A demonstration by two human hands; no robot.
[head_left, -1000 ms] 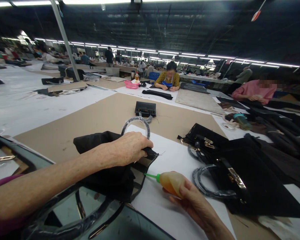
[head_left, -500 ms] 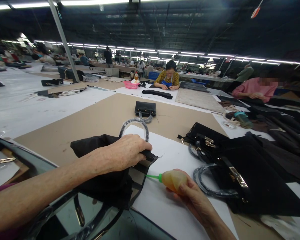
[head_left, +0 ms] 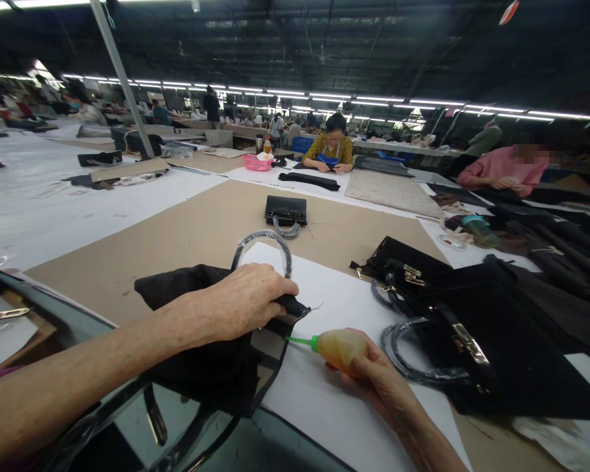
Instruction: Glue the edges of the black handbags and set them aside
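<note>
My left hand (head_left: 255, 298) is closed on the top edge of a black handbag (head_left: 201, 364) that lies at the table's near edge. A round handle (head_left: 263, 237) wrapped in clear plastic rises behind that hand. My right hand (head_left: 368, 377) is wrapped round a squeeze bottle (head_left: 341, 349) of amber liquid, tilted on its side. Its thin green nozzle (head_left: 299, 340) points left, with the tip at the open side edge of the handbag. Whether the tip touches the edge I cannot tell. My left fingertips are partly hidden.
Black handbags with gold clasps (head_left: 511, 347) lie to the right, one with a plastic-wrapped handle. A small black handbag (head_left: 286, 210) lies farther back on brown board. Two co-workers sit across the table, near a pink basket (head_left: 257, 164) and a teal-lidded jar (head_left: 479, 229).
The nozzle tip has risen very slightly along the handbag's side edge. Both hands keep their hold, and the view has shifted a little.
</note>
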